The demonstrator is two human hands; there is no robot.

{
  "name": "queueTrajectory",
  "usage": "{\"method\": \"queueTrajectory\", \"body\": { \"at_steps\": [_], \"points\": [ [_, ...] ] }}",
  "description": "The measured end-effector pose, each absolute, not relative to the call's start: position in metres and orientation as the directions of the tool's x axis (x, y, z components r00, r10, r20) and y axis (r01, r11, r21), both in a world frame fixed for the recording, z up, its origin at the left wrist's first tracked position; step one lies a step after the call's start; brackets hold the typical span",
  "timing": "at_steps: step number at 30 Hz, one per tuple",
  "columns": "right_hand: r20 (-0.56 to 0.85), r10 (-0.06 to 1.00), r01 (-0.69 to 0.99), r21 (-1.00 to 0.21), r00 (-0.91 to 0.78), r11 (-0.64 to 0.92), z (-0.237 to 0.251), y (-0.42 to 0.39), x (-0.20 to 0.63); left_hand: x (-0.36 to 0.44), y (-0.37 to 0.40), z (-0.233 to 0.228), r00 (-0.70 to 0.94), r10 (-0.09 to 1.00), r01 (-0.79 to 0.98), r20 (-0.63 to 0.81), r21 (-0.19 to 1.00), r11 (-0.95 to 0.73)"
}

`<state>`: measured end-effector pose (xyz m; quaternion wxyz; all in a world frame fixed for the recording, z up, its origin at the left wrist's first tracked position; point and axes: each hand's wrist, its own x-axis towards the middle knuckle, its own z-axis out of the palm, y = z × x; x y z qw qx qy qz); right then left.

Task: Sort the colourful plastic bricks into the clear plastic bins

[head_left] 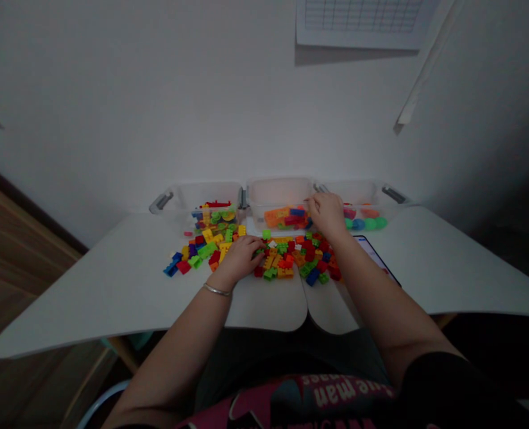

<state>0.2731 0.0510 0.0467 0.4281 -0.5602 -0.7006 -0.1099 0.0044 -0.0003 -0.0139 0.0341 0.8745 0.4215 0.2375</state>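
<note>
A heap of coloured building blocks (286,256) in red, orange, yellow, green and blue lies spread across the middle of a pale surface (112,286), and both of a seated person's hands are at it. The left hand (241,255) rests palm down on the near left part of the heap, fingers curled loosely over a few blocks; whether it has any pinched cannot be told. A thin bracelet (216,291) circles that wrist. The right hand (328,215) is farther back, at the far right edge of the heap and against the front wall of the middle bin (277,196), its fingers bent downward; what they hold, if anything, is hidden behind the hand. The middle bin, clear plastic, holds orange, red and blue blocks. Just beside it on the left stands a second clear bin (183,199) with a mixed lot of green, yellow and red pieces, and on the right a third bin (371,193) with round green, blue and pink pieces. A phone (378,257) lies on the surface just right of the right forearm. Behind the bins rises a plain white wall (157,89).
</note>
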Motion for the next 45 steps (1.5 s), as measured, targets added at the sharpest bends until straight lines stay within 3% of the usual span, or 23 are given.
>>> {"method": "queueTrajectory", "body": {
  "at_steps": [5,10,16,21,24,27,31,45],
  "points": [
    [0.732,0.679,0.875,-0.292,-0.055,0.386,0.046,0.052,0.273,0.005,-0.002,-0.010,0.537,0.757,0.719,0.372,0.267,-0.642],
    [0.726,0.688,0.805,-0.392,-0.027,0.445,0.048,0.049,0.273,0.006,-0.003,-0.009,0.537,0.761,0.726,0.365,0.259,-0.637],
    [0.787,0.610,0.708,-0.484,0.095,0.514,0.052,0.024,0.262,0.004,-0.002,-0.012,0.534,0.755,0.725,0.381,0.254,-0.641],
    [0.721,0.675,0.673,-0.422,-0.157,0.607,0.053,-0.002,0.239,0.004,-0.003,-0.013,0.531,0.748,0.717,0.399,0.259,-0.647],
    [0.614,0.694,0.692,-0.312,-0.376,0.651,0.048,-0.016,0.228,0.005,-0.003,-0.012,0.527,0.744,0.716,0.411,0.257,-0.649],
    [0.495,0.729,0.761,-0.188,-0.472,0.621,0.040,-0.029,0.223,0.005,-0.003,-0.012,0.533,0.745,0.718,0.401,0.252,-0.649],
    [0.419,0.780,0.819,-0.131,-0.465,0.559,0.029,-0.038,0.228,0.006,-0.003,-0.011,0.532,0.752,0.720,0.390,0.260,-0.644],
    [0.377,0.848,0.874,-0.165,-0.373,0.458,0.016,-0.041,0.238,0.005,-0.003,-0.011,0.532,0.748,0.718,0.397,0.257,-0.647]
  ]
}}
